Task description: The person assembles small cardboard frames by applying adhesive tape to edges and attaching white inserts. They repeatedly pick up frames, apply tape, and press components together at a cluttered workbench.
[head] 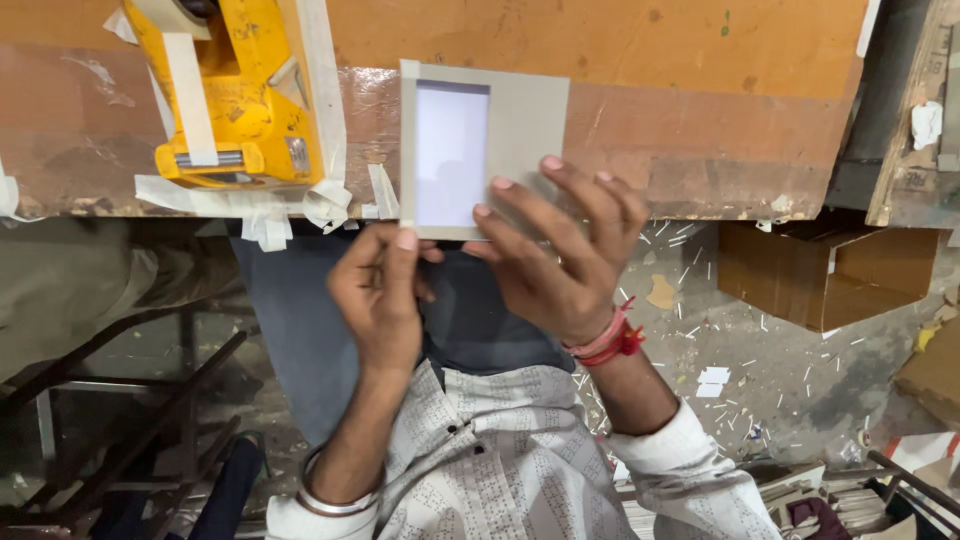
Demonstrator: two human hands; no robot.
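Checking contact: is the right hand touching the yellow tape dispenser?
No, the right hand rests on the grey card; the dispenser sits apart.

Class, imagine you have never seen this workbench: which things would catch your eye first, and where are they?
First the grey card frame with its pale window, lying at the near edge of the worn brown table. The right hand spreads its fingers over it, while the left hand pinches its lower edge. To the left sits a bright yellow tape dispenser, ringed by tape strips.

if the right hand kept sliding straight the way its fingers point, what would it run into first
Probably nothing but the grey card frame it already rests on: the right hand points up-left across it, toward the yellow tape dispenser beyond, though that line is uncertain.
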